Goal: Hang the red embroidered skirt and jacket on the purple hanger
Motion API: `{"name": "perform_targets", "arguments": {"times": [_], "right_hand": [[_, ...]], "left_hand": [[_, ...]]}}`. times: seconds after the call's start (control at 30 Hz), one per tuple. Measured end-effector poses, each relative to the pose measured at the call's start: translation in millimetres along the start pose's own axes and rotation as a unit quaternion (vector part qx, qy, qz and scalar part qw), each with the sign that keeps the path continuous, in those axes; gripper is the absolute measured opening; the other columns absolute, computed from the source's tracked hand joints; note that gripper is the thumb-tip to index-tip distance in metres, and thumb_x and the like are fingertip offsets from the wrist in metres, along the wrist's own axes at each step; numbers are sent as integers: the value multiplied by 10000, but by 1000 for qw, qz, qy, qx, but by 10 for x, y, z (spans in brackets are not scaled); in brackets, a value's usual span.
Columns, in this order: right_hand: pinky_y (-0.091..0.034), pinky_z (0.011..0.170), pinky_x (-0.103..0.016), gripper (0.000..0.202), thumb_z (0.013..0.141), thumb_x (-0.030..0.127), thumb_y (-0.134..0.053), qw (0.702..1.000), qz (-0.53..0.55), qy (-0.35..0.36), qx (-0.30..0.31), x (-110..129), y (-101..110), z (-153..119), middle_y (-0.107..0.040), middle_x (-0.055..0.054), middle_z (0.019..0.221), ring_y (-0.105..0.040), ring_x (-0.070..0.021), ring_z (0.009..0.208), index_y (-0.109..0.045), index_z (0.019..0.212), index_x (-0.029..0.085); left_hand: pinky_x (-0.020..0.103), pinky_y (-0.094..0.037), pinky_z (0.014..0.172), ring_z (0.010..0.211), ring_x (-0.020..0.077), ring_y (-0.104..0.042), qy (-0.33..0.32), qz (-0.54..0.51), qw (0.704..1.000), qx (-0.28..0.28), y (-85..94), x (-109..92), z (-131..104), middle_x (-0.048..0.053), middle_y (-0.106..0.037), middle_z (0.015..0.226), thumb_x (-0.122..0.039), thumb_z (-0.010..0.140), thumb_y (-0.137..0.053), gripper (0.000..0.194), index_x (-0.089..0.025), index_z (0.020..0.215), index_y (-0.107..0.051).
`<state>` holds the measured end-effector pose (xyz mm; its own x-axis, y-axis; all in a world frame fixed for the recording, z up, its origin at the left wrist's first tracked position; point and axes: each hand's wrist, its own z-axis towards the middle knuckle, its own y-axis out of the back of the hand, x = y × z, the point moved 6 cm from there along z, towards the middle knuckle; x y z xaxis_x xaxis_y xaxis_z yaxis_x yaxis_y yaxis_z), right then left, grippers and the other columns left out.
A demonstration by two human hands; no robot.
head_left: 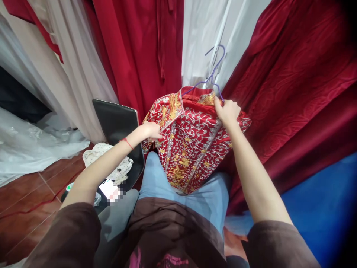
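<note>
A red jacket (189,145) with silver and gold embroidery hangs in front of my legs. Its collar area is on a purple wire hanger (214,70), whose hook points up and to the left. My left hand (152,131) is closed on the jacket's front edge, at the left side of the opening. At the right shoulder near the collar, my right hand (227,111) grips the jacket, thumb on top, close to the hanger's right arm. The fingers of both hands are partly hidden by the cloth.
Red gowns (139,44) and white ones hang behind, with a dark red gown (295,82) at the right. A black chair (115,121) stands at the left, a dotted white cloth (100,152) on it. Blue fabric (320,201) lies at the lower right. The floor (25,201) is red tile.
</note>
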<state>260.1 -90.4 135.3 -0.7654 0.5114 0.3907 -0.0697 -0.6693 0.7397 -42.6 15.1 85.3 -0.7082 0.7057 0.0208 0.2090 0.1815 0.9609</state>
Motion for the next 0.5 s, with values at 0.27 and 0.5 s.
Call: {"name": "perform_targets", "arguments": {"times": [0.27, 0.5], "right_hand": [[-431, 939, -534, 760, 956, 660, -281, 1000, -17, -5, -20, 9, -47, 3, -692, -299, 1077, -637, -415, 1073, -720, 1076, 51], [-440, 926, -536, 716, 959, 628, -320, 999, -14, -8, -45, -15, -66, 8, -700, -297, 1066, -642, -420, 1070, -723, 1080, 49]], "left_hand": [[400, -504, 940, 1164, 400, -651, 151, -140, 967, -152, -788, 250, 715, 256, -708, 1165, -531, 819, -685, 515, -80, 1064, -728], [228, -567, 774, 877, 143, -739, 151, -318, 911, -214, -1482, 269, 919, 138, -754, 1099, -329, 1037, -423, 383, -114, 1298, -601]]}}
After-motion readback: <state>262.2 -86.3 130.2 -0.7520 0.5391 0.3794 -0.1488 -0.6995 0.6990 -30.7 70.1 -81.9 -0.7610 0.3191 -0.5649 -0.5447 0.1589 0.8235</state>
